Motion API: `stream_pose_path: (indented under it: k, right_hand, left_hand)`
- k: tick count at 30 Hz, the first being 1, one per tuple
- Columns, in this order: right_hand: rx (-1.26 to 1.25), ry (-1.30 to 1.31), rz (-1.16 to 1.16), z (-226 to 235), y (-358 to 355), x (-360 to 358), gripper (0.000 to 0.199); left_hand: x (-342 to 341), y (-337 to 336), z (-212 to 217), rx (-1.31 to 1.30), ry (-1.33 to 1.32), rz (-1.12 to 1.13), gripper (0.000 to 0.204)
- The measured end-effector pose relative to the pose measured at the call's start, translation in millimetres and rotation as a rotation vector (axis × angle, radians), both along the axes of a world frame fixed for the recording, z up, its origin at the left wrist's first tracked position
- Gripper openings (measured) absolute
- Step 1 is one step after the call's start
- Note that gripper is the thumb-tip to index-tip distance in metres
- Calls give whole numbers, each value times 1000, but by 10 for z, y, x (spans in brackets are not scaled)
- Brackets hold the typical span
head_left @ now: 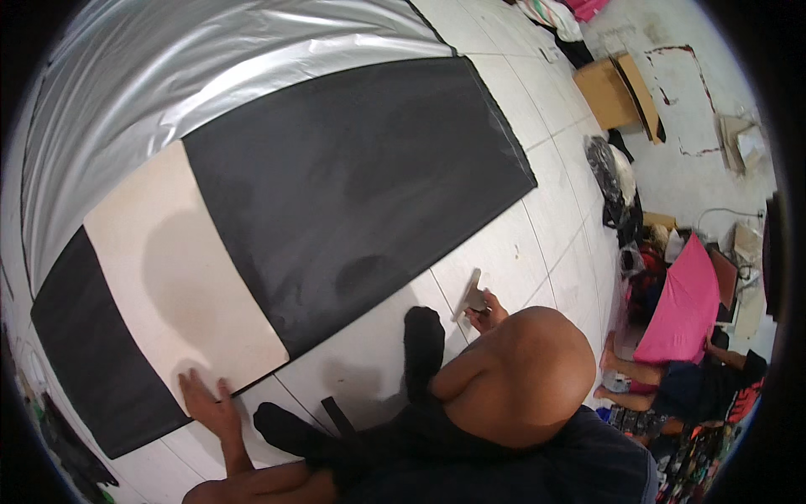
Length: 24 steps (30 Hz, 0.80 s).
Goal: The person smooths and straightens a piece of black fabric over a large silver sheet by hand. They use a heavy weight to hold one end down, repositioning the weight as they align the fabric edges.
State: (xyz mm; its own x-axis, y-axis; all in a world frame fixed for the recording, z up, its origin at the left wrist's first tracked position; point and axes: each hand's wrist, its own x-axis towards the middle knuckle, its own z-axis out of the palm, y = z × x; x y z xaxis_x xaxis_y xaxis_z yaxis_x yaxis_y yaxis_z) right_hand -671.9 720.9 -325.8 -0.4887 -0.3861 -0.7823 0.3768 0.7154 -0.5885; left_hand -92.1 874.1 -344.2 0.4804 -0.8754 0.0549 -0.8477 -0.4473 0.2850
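A long cream panel (168, 252) lies across black sheet material (361, 168) spread on the floor. My left hand (210, 407) rests at the panel's near end with fingers spread, the fingertips on its surface near the black sheet's edge. Beyond my bent right knee, my right hand (491, 314) is closed around a small grey T-shaped tool (475, 290), held just above the tiles. The knee partly hides that hand, so the tool's exact kind cannot be made out.
Silvery sheeting (227, 76) covers the floor at the far left. My feet in black socks (422, 344) are by the black sheet's near edge. An open cardboard box (613, 97) stands by the wall. At right, another person (688, 391) sits beside pink fabric (684, 302).
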Motion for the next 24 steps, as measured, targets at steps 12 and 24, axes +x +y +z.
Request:
stream_pose_path:
  k: [12, 24]
  right_hand:
    - [-183, -36, 168, -124, -293, 471, 32]
    - [84, -1, 796, 216, -715, 445, 54]
  left_hand:
    - [868, 63, 31, 214, 329, 462, 61]
    - [1464, 710, -125, -34, 359, 501, 52]
